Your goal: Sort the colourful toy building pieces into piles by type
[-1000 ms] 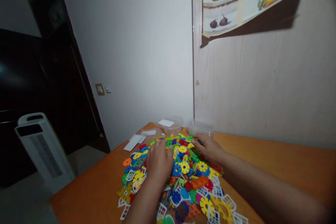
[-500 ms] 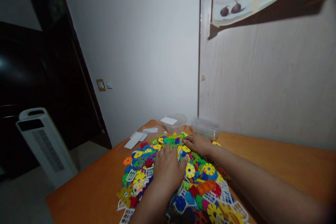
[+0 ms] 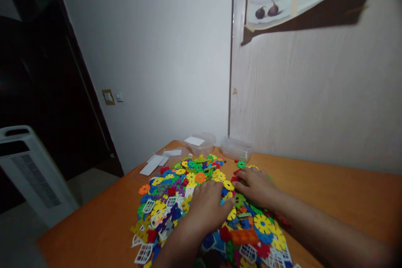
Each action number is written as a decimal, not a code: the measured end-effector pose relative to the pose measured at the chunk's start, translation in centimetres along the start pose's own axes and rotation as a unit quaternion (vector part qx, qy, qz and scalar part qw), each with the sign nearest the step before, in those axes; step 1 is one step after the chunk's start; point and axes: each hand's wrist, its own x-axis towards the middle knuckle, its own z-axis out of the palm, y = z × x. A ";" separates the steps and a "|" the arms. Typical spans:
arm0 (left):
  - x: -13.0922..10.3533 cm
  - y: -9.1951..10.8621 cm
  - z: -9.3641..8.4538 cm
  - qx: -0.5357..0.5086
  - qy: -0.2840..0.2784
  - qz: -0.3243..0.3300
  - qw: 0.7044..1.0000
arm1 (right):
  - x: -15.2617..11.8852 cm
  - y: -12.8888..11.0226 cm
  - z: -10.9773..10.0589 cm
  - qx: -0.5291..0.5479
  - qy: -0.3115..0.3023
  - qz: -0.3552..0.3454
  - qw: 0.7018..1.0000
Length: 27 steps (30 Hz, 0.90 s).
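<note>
A heap of colourful plastic toy building pieces [image 3: 166,207] covers the middle of the table: notched discs, white lattice pieces and small blocks. My left hand [image 3: 209,205] lies palm down on the heap, thumb apart and fingers forward, their tips partly hidden. My right hand [image 3: 256,186] rests on the heap's right side, palm down with fingers apart. No piece shows in either hand's grip, though the palms are hidden. An orange ribbed block [image 3: 243,237] lies nearer me, and an orange disc [image 3: 200,177] sits just beyond my left fingertips.
At the table's [image 3: 94,222] far end stand a round clear tub [image 3: 204,147] and a rectangular clear box [image 3: 236,150]. White cards [image 3: 152,165] lie to their left. A wall rises behind. A white tower appliance [image 3: 34,176] stands on the floor at left.
My right hand has drawn back toward me and right, uncovering pieces at the far side. My left hand has also slid back slightly. The camera view has turned a little to the right.
</note>
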 end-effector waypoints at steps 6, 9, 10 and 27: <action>-0.3 1.6 0.5 -0.053 -0.048 0.061 0.996 | -3.9 2.1 -2.0 -0.010 -0.006 0.036 0.999; -0.5 1.9 0.5 -0.086 -0.063 0.079 0.991 | -5.0 3.4 -3.0 0.017 -0.032 0.039 0.999; -0.5 2.0 0.4 -0.099 -0.068 0.084 0.989 | -5.1 4.0 -3.3 0.045 -0.045 0.038 0.997; 0.6 0.6 -1.0 -0.249 0.080 0.037 0.964 | 7.6 2.5 0.7 -0.006 -0.078 -0.052 0.996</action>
